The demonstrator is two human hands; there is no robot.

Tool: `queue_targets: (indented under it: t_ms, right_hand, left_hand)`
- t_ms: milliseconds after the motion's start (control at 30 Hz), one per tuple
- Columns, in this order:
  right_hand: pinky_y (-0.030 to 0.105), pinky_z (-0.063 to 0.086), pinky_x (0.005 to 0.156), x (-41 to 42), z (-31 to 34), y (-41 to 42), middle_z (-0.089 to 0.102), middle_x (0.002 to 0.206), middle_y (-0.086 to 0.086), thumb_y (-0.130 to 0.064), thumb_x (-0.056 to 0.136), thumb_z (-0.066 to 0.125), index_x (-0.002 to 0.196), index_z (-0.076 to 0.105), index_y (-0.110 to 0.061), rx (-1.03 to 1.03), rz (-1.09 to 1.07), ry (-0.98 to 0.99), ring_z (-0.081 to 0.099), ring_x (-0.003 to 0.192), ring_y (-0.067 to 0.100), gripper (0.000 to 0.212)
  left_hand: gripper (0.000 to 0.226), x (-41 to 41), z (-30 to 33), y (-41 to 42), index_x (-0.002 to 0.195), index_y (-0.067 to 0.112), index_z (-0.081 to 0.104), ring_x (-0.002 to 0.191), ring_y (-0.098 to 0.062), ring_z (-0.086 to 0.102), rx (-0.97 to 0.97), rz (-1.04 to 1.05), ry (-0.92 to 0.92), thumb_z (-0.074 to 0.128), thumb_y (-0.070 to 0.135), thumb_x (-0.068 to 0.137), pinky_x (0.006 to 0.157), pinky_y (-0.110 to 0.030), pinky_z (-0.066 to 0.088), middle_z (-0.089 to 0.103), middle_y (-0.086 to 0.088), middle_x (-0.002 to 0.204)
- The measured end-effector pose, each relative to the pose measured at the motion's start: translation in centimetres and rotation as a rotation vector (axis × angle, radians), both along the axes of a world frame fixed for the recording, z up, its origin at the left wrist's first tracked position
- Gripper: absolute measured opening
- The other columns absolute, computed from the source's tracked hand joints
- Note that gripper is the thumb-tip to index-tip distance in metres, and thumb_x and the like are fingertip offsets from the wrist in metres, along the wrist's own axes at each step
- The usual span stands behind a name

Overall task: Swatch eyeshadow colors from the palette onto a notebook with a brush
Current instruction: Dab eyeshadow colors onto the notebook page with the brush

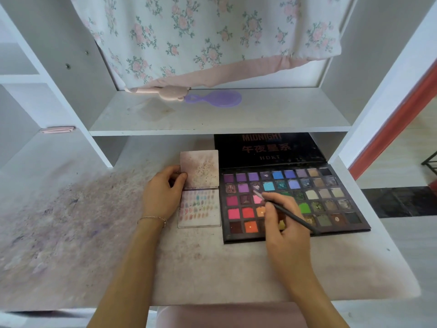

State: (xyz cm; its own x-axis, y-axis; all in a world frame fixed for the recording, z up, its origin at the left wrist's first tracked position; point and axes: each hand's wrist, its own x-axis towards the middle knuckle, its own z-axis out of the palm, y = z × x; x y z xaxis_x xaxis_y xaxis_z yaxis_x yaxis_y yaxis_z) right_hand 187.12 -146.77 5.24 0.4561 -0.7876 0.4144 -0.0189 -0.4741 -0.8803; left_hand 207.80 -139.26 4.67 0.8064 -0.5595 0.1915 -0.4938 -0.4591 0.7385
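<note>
Right hand (282, 217) over palette (293, 202) on stained table (212, 268), fingers pinching brush (287, 211), tip at a pan in the purple rows. Left hand (163, 192) beside it, fingers pinching left edge of open notebook (199, 189), swatches on lower page.

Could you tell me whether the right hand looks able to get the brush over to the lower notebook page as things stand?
Probably yes. The right hand holds the brush over the palette; the notebook lies just beside it, and the left hand only holds its left edge.
</note>
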Motion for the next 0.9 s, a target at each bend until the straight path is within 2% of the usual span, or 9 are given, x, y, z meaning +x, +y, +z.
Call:
queue_targets:
  t_ms: [167,300,500,733,900]
  right_hand:
    - [0.014,0.048,0.062,-4.1,-0.1,-2.2,0.058,0.09,-0.014,-0.006,0.091,0.046,0.092,0.052,-0.039,0.091,-0.115,0.049,0.057,0.082,0.002,0.034]
    - [0.0,0.041,0.061,-6.6,0.5,-3.8,0.056,0.086,-0.016,-0.008,0.095,0.041,0.085,0.047,-0.037,0.102,-0.274,0.042,0.055,0.082,-0.014,0.031]
    - [-0.001,0.037,0.052,-8.7,0.7,-5.3,0.049,0.073,-0.013,-0.012,0.096,0.039,0.082,0.042,-0.027,0.102,-0.453,0.091,0.05,0.067,-0.019,0.021]
    - [0.004,0.039,0.051,-9.1,0.3,-5.8,0.049,0.069,-0.01,-0.014,0.095,0.04,0.074,0.04,-0.034,0.113,-0.473,0.155,0.05,0.064,-0.013,0.029]
    - [0.009,0.039,0.051,-9.2,-0.1,-6.1,0.05,0.069,-0.008,-0.015,0.094,0.042,0.074,0.042,-0.03,0.116,-0.438,0.246,0.051,0.064,0.005,0.025]
  left_hand:
    - [0.022,0.2,-0.2,0.0,0.108,0.013,0.063,0.08,-0.015,0.055,0.017,0.004,-0.021,0.052,0.022,0.091,0.071,-0.027,0.04,0.066,-0.002,0.094]
    - [0.023,0.0,0.0,-0.1,0.108,0.01,0.062,0.082,-0.019,0.055,0.018,-0.005,0.004,0.051,0.021,0.091,0.073,-0.029,0.041,0.067,-0.008,0.098]
    - [0.024,-0.4,0.3,0.0,0.109,0.008,0.061,0.082,-0.02,0.053,0.04,-0.009,-0.042,0.051,0.019,0.091,0.076,-0.03,0.041,0.067,-0.012,0.102]
    - [0.022,-0.2,0.3,0.0,0.106,0.006,0.063,0.085,-0.026,0.057,0.038,-0.016,-0.063,0.052,0.016,0.09,0.077,-0.031,0.041,0.067,-0.015,0.1]
    - [0.022,-0.1,0.0,-0.1,0.106,0.005,0.063,0.086,-0.028,0.057,0.048,-0.013,-0.082,0.053,0.016,0.09,0.078,-0.031,0.041,0.066,-0.016,0.101]
